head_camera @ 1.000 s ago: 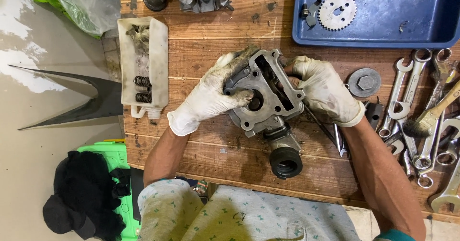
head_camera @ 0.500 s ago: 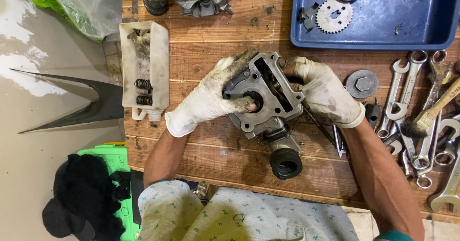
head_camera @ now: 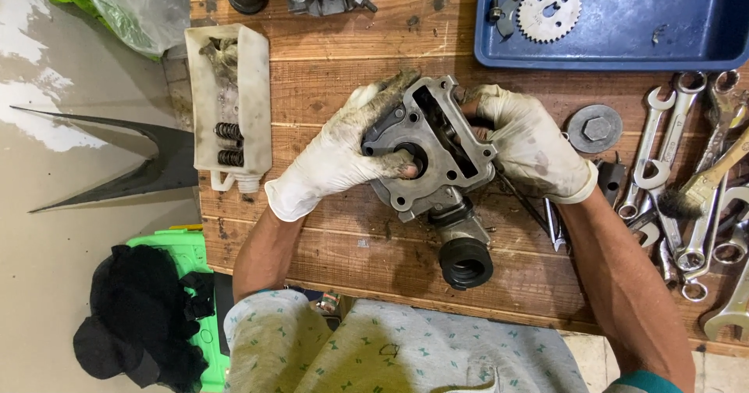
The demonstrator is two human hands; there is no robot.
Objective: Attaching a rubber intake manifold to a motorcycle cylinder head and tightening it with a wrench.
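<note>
You grip the grey cylinder head mid-bench with both gloved hands: left hand wraps its left side, a finger now pushed into the round port; right hand clasps the right edge. The head has barely shifted.

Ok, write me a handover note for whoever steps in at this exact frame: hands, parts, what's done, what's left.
Left hand: gloved, gripping the cylinder head from its left, a finger in the round port.
Right hand: gloved, holding the head's right edge.
The head rests on the wooden bench, its rubber intake boot pointing toward the person.
Nearby: sprocket in the blue tray, springs in the white tub, wrenches at right.
Done: head is off the engine, some parts sorted.
Left: cannot tell from this frame.
</note>
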